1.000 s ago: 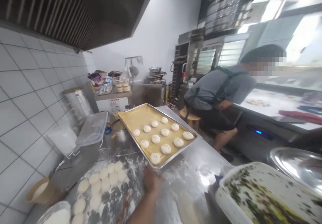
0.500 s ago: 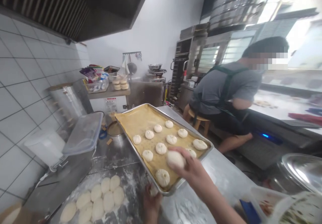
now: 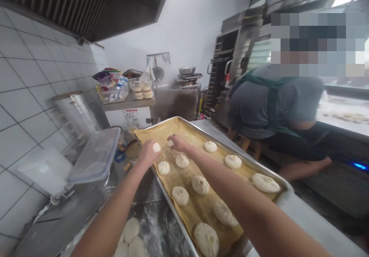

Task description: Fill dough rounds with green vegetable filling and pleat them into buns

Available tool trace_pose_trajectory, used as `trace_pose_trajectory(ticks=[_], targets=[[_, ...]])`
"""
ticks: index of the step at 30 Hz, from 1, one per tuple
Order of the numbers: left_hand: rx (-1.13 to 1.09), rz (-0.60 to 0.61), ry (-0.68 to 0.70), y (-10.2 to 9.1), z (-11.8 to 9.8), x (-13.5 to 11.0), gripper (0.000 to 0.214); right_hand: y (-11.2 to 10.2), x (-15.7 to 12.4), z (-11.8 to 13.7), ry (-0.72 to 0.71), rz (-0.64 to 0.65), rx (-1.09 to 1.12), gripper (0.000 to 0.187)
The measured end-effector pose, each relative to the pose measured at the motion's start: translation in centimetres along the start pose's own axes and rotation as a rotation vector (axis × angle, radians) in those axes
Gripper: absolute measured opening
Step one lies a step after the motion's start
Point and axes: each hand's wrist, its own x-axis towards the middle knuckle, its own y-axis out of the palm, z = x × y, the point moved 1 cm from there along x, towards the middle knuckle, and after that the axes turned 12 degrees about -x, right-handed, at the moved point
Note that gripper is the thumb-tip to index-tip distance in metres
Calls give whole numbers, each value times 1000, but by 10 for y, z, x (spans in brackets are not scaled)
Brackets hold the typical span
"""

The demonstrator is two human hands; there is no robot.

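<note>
A metal baking tray (image 3: 250, 164) lined with brown paper (image 3: 221, 194) holds several pleated white dough buns (image 3: 201, 185). Both arms stretch out to the tray's far left part. My left hand (image 3: 147, 155) is closed on a small bun (image 3: 156, 147) above the left rim. Just to its right, my right hand (image 3: 179, 143) has its fingers curled round another bun (image 3: 171, 143), mostly hidden by them. Close below the hands sit two buns on the paper. My right forearm covers part of the tray.
Flat dough rounds (image 3: 132, 230) lie on the floured counter (image 3: 152, 218) at the lower left. A lidded plastic container (image 3: 93, 153) stands left of the tray. At the right a person in a grey shirt (image 3: 259, 103) sits on a stool beside another worktop.
Both hands have moved forward to the tray's far left, the right one from above its near part and the left from its near edge. The view has shifted closer to the tray.
</note>
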Motion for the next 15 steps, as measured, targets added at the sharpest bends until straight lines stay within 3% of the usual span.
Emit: trace_pose_trajectory(ticks=[3, 7, 11, 15], targets=[[125, 101, 12, 38, 15, 46, 41, 21, 20, -10, -38, 44, -70, 47], [262, 229, -46, 77, 41, 68, 38, 45, 36, -19, -53, 123, -126, 49], [353, 308, -99, 83, 56, 71, 43, 54, 40, -23, -58, 159, -137, 53], [408, 315, -124, 79, 54, 69, 43, 49, 34, -19, -46, 140, -109, 57]])
